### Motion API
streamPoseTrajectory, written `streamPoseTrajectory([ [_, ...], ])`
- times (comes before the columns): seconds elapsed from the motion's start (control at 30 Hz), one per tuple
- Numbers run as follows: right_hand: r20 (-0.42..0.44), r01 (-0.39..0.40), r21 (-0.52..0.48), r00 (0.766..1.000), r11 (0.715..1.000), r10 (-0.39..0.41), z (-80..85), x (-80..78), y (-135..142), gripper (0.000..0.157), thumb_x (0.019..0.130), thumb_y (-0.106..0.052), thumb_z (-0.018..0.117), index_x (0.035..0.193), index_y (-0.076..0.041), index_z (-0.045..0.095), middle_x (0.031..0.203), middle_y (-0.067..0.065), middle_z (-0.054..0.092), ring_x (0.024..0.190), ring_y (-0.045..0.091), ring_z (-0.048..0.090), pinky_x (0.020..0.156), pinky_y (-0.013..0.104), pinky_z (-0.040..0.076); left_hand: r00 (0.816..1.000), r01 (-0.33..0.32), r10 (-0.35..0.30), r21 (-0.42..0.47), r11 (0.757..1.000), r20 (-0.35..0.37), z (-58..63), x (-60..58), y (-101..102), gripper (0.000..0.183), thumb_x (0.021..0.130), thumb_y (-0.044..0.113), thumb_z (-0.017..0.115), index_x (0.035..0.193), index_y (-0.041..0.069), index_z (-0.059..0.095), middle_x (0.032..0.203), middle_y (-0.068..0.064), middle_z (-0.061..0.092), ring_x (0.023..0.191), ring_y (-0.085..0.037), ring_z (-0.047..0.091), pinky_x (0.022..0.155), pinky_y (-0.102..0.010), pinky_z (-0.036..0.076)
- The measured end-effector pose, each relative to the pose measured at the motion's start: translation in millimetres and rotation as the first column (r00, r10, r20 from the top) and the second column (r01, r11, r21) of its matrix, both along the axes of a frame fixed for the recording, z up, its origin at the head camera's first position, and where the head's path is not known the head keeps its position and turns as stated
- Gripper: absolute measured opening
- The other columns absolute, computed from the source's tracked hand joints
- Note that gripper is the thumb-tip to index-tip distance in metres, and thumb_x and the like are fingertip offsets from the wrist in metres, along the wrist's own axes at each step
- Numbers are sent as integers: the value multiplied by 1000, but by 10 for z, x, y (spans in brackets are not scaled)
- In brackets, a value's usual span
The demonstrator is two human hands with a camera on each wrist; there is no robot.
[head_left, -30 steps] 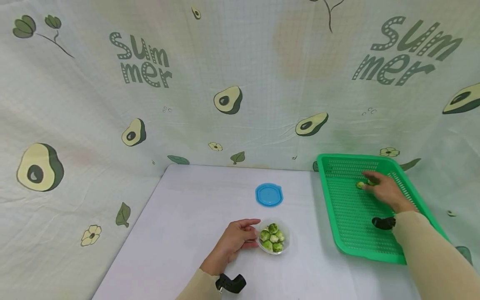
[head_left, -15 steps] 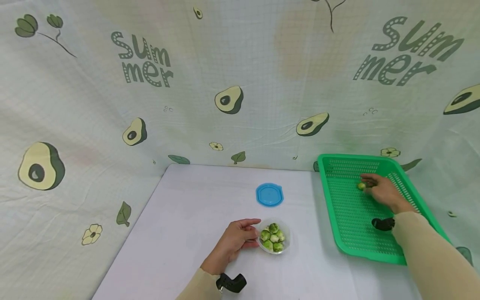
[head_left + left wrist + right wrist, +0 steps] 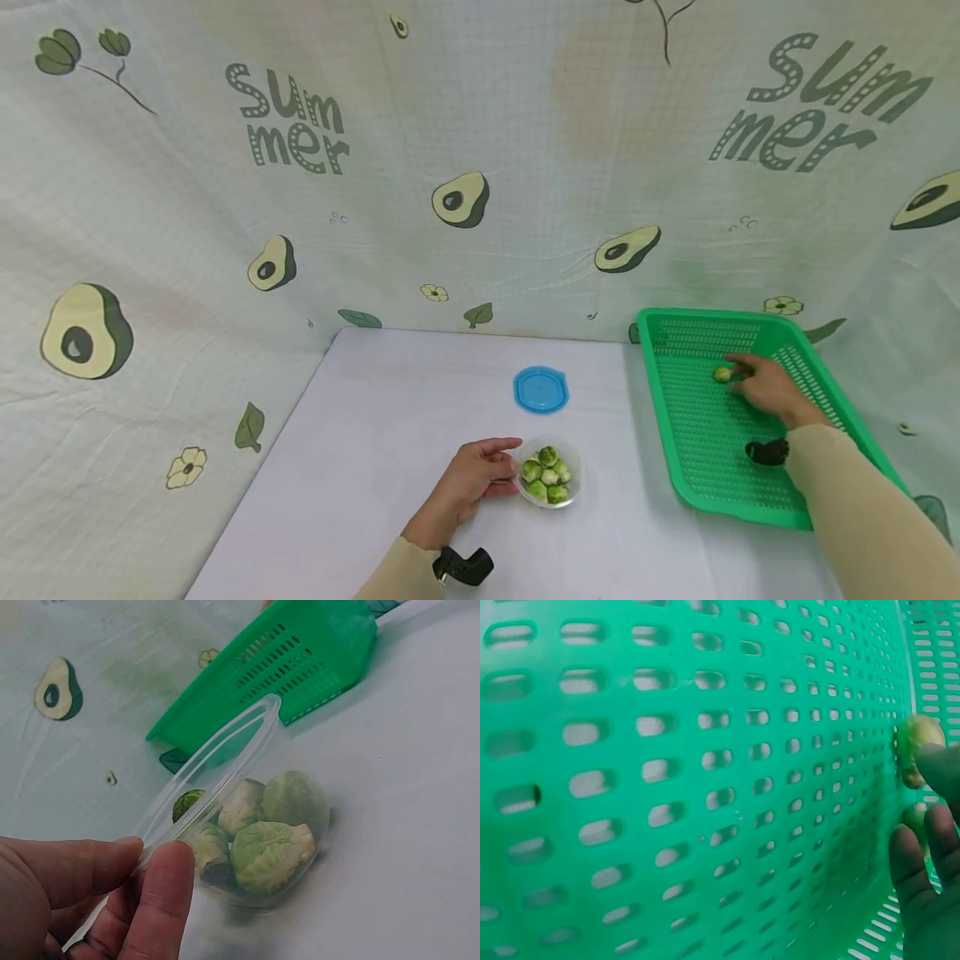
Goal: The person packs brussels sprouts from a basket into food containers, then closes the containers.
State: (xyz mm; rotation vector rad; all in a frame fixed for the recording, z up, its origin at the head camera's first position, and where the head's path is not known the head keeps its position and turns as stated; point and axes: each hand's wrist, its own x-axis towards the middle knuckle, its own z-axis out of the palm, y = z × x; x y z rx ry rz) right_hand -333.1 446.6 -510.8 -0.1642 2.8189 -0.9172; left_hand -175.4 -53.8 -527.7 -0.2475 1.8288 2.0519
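Observation:
My left hand pinches the rim of a clear plastic bowl between thumb and finger. Several Brussels sprouts lie inside the bowl, which stands on the white table. My right hand reaches down into a green plastic basket. Beside its fingertips lies a Brussels sprout. In the right wrist view, the thumb overlaps one sprout. Two fairly straight fingers partly cover a second sprout; firm contact with either cannot be made out.
Behind the bowl, a blue lid lies flat on the white table. The basket's raised, slotted walls surround the right hand. A patterned cloth hangs along the back and sides.
The right hand has dipped slightly and drawn its fingers in about the sprouts in the basket. The left hand and the bowl stay put.

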Motion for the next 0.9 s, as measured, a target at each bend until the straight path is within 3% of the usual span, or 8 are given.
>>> streamPoseTrajectory([
  [0.17, 6, -4, 53, 1000, 999, 4, -3, -6, -7, 62, 99, -4, 58, 153, 16, 35, 151, 49, 29, 135, 71, 29, 105, 81, 35, 1000, 1, 0, 8, 1000, -2, -1, 0, -1, 47, 93, -8, 69, 138, 2, 68, 90, -3, 61, 71, -15, 68, 68, -29, 66],
  [0.5, -10, 38, 22, 999, 999, -38, -36, 38, -43, 47, 104, -18, 66, 135, 16, 55, 129, 40, 58, 115, 56, 56, 88, 64, 51, 1000, 3, -3, 15, 1000, -3, -30, -8, -8, 47, 93, -8, 69, 139, 3, 68, 91, -3, 61, 70, -15, 69, 69, -30, 66],
  [0.67, -26, 10, 10, 1000, 1000, -10, -59, 26, -65, 51, 106, -27, 65, 134, 14, 57, 129, 40, 59, 116, 56, 57, 89, 63, 53, 1000, 6, -5, 19, 1000, -6, -28, -9, -7, 47, 94, -7, 69, 139, 2, 68, 91, -3, 61, 70, -15, 69, 69, -30, 66],
  [0.9, -29, 0, -64, 1000, 998, -1, 10, 1, -161, 54, 109, -30, 60, 143, 10, 52, 143, 40, 51, 130, 58, 49, 101, 69, 47, 1000, 1, -1, 18, 1000, -4, -29, -9, -15, 47, 94, -8, 69, 139, 2, 67, 90, -3, 61, 70, -15, 69, 68, -30, 66],
])
